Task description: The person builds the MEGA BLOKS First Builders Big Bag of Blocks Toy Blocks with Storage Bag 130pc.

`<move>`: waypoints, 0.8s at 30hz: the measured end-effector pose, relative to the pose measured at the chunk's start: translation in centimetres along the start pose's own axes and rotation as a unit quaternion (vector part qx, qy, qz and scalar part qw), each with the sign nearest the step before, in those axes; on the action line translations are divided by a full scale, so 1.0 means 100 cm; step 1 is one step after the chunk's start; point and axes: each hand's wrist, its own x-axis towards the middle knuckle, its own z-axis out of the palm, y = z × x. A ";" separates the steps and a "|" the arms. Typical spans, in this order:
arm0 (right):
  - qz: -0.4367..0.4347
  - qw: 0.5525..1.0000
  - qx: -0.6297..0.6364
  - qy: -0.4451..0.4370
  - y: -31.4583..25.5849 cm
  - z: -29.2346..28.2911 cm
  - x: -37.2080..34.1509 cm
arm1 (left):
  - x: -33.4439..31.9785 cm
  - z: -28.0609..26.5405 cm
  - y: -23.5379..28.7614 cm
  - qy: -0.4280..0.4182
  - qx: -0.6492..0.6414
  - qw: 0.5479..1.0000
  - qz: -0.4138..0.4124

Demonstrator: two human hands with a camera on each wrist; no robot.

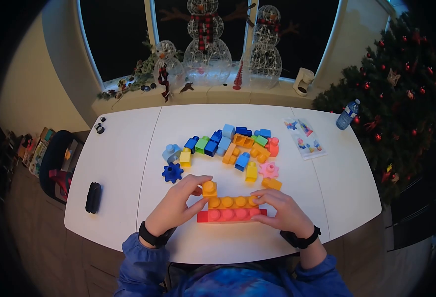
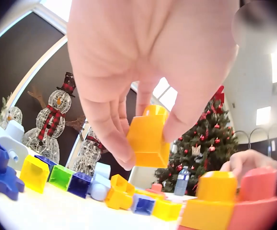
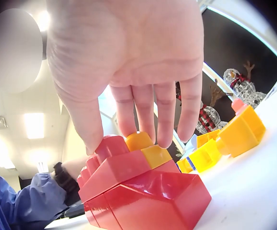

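Note:
My left hand (image 1: 177,204) pinches a small yellow-orange block (image 2: 145,141) between thumb and fingers. In the head view that block overlaps the left end of a joined block build; the left wrist view has it raised above the table. Side by side in the build run an orange row (image 1: 233,202) and a red row (image 1: 231,215) of studded blocks. Under the red row, a slanted red block (image 3: 153,201) shows in the right wrist view. At the build's right end, my right hand (image 1: 286,214) grips it, thumb at a red stud and fingers at the orange side.
Beyond the build lie loose blocks, including a dark blue gear piece (image 1: 172,173), a pink gear piece (image 1: 269,170) and a yellow block (image 1: 251,172). Farther right are a picture sheet (image 1: 305,138) and a water bottle (image 1: 348,115). A black case (image 1: 93,197) lies at left.

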 end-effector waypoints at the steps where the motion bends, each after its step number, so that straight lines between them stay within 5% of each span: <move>1: -0.002 1.000 0.000 0.002 0.000 0.000 0.000 | -0.005 0.002 0.001 -0.001 0.002 1.000 0.005; 18: -0.025 0.999 -0.017 0.010 0.002 0.001 0.000 | -0.016 0.013 -0.001 -0.024 0.033 0.999 0.017; 24: 0.017 0.997 -0.020 -0.067 0.000 -0.014 0.010 | -0.015 0.026 -0.015 -0.051 0.008 0.999 0.001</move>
